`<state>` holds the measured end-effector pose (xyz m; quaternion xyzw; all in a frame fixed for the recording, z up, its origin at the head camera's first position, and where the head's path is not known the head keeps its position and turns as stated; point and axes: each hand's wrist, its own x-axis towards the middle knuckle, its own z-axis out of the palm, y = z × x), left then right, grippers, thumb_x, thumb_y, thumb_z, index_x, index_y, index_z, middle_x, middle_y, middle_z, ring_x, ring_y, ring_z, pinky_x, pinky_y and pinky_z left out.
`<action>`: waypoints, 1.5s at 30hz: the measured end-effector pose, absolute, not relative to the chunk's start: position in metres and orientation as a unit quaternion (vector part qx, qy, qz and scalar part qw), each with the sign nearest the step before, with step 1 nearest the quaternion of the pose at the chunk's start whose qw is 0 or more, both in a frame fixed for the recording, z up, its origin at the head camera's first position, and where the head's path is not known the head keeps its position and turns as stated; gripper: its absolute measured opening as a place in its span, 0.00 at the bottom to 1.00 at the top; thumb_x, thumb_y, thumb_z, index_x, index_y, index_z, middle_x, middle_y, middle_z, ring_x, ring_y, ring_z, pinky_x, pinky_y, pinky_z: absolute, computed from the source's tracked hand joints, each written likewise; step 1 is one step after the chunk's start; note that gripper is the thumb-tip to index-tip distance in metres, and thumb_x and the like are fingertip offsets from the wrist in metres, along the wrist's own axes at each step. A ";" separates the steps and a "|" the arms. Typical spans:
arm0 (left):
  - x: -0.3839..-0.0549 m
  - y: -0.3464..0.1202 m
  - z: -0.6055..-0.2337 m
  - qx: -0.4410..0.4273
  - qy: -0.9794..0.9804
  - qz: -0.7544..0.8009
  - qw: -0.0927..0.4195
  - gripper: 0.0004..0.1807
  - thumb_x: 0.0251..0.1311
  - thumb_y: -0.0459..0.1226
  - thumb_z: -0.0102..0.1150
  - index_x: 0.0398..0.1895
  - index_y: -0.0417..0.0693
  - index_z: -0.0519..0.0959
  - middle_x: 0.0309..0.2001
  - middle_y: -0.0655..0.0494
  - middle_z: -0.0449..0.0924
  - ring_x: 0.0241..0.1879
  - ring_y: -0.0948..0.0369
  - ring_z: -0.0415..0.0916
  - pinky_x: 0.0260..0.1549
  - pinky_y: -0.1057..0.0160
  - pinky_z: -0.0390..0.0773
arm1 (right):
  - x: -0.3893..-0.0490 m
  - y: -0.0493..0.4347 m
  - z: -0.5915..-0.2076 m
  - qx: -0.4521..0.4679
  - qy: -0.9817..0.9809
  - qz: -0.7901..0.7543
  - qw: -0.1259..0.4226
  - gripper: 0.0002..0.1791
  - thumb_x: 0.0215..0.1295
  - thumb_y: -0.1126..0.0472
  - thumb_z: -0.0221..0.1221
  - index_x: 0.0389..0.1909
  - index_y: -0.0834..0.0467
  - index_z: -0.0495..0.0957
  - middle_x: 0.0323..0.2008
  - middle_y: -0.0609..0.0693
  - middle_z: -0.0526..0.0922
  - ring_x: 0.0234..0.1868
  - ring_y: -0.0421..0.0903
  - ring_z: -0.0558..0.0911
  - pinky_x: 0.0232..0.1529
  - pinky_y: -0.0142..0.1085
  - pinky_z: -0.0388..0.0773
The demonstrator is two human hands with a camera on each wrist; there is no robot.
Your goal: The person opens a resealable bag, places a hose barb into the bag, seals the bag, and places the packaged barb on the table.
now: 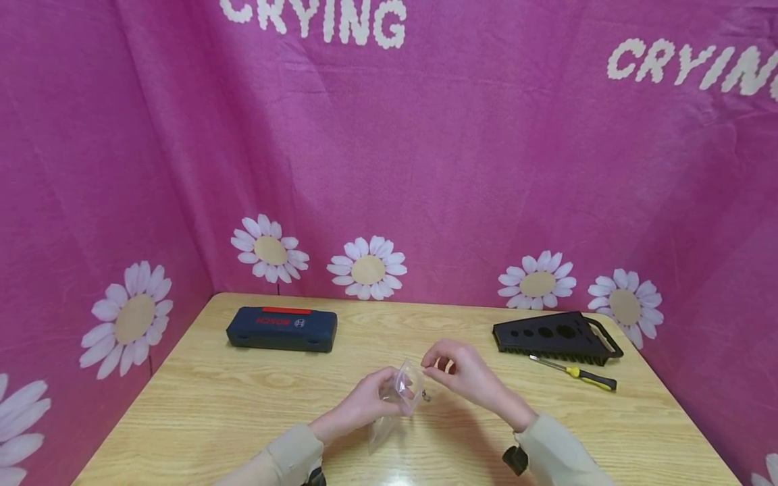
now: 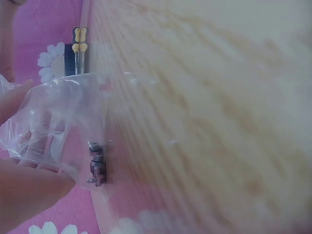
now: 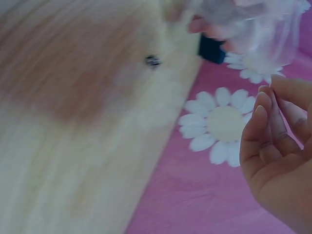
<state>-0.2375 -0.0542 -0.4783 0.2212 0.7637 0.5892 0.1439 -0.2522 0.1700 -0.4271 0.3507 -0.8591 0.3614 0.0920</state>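
My left hand (image 1: 367, 398) grips a clear plastic bag (image 1: 384, 432), with fingers and thumb around its upper part. The bag's mouth gapes toward the right. At its right edge, my right hand (image 1: 458, 371) holds thumb and fingertips together, seemingly pinching the rim; the right wrist view shows the right hand (image 3: 275, 141) right below the bag (image 3: 278, 44). A small cluster of dark metal hardware (image 1: 426, 396) lies on the table just beside the bag. Through the film, the left wrist view shows this hardware (image 2: 97, 165) as several bolt-like pieces.
A dark blue Bosch case (image 1: 282, 329) lies at the back left of the wooden table (image 1: 273, 391). On the right are a black wrench rack (image 1: 553, 335) and a yellow-and-black screwdriver (image 1: 577, 372). Pink cloth (image 1: 425, 169) with daisies hangs behind and at both sides.
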 end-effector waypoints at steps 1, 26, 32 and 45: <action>-0.238 -0.054 -0.479 0.221 0.768 0.585 0.139 0.19 0.56 0.32 0.69 0.50 0.39 0.76 0.48 0.44 0.84 0.56 0.53 0.79 0.61 0.49 0.75 | -0.253 0.172 -0.431 0.348 -0.860 0.362 0.087 0.02 0.61 0.67 0.66 0.33 0.59 0.82 0.33 0.50 0.85 0.30 0.34 0.79 0.27 0.28 0.79; -0.236 -0.053 -0.479 0.217 0.783 0.572 0.117 0.19 0.52 0.31 0.71 0.48 0.42 0.77 0.50 0.47 0.83 0.58 0.51 0.77 0.58 0.53 0.74 | -0.256 0.179 -0.484 0.311 -0.891 0.329 -0.021 0.05 0.57 0.66 0.69 0.29 0.59 0.81 0.27 0.46 0.81 0.28 0.28 0.71 0.29 0.24 0.72; -0.237 -0.054 -0.478 0.213 0.781 0.573 0.125 0.19 0.53 0.32 0.71 0.48 0.43 0.77 0.51 0.48 0.83 0.59 0.51 0.76 0.59 0.51 0.74 | -0.256 0.177 -0.485 0.306 -0.893 0.331 -0.024 0.05 0.58 0.67 0.68 0.28 0.59 0.80 0.26 0.46 0.80 0.27 0.27 0.70 0.28 0.24 0.71; -0.238 -0.054 -0.477 0.211 0.780 0.575 0.130 0.18 0.54 0.32 0.71 0.48 0.44 0.77 0.51 0.49 0.83 0.61 0.50 0.75 0.63 0.45 0.72 | -0.256 0.177 -0.482 0.304 -0.896 0.323 -0.004 0.06 0.58 0.68 0.66 0.27 0.57 0.79 0.26 0.45 0.80 0.27 0.28 0.69 0.28 0.24 0.70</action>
